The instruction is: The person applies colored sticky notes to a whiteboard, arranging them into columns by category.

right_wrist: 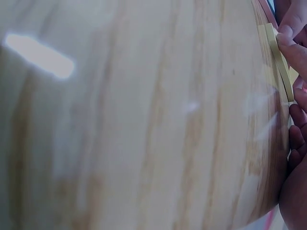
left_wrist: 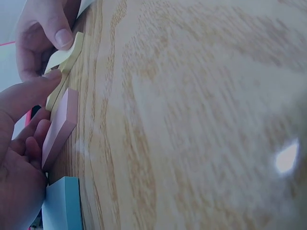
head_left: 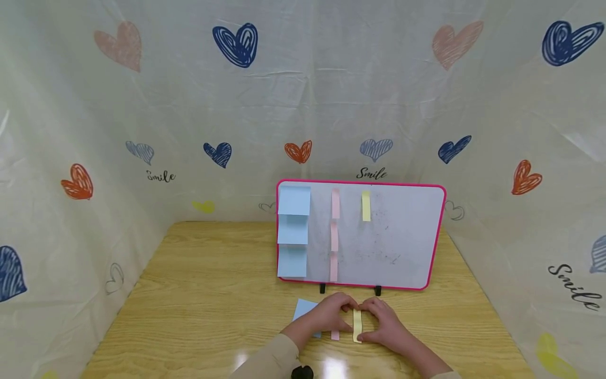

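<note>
A narrow yellow sticky note pad lies on the table between both hands, its top sheet bowed up in the left wrist view. My left hand holds the pad's left side, thumb near the low end and forefinger at the far end. From the other side my right hand pinches it, with the thumb on the paper. Under the left hand are a narrow pink pad and a square blue pad, both partly hidden in the head view.
A pink-framed whiteboard stands behind the hands on black feet. Three blue notes run down its left side, three pink strips beside them, and one yellow strip near the top. A heart-print curtain surrounds the wooden table.
</note>
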`<state>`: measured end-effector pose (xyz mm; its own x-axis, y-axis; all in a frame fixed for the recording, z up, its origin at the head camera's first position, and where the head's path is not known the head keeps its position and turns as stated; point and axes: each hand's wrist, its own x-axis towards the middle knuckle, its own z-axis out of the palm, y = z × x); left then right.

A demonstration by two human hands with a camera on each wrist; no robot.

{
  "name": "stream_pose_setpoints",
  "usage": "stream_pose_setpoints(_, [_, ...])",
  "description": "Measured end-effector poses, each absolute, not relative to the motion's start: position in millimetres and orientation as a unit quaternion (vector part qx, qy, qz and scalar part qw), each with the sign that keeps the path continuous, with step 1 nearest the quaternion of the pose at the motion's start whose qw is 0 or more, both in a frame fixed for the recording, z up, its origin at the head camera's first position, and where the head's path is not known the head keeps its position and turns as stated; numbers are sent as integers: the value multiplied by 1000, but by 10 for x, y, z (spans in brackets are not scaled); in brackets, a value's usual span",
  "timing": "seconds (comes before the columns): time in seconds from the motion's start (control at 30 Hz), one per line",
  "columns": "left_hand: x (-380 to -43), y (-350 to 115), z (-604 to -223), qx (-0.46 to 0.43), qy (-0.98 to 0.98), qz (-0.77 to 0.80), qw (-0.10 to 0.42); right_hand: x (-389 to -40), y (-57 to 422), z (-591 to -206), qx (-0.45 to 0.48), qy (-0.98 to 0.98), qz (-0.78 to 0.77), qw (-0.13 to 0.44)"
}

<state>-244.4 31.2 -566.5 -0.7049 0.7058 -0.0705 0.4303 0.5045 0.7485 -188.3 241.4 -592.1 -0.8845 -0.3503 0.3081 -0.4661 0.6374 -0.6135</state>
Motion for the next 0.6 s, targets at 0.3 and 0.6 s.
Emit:
stream_pose_setpoints(0.3, [-2439, 327, -5674, 316, 847, 384, 188, -1870, 2396, -5897, 220, -897, 374, 86])
stream_pose_setpoints(0.6, [-2430, 331, -5699, 308, 849, 389, 183, -1836, 2411, -5823, 212, -886, 408, 57])
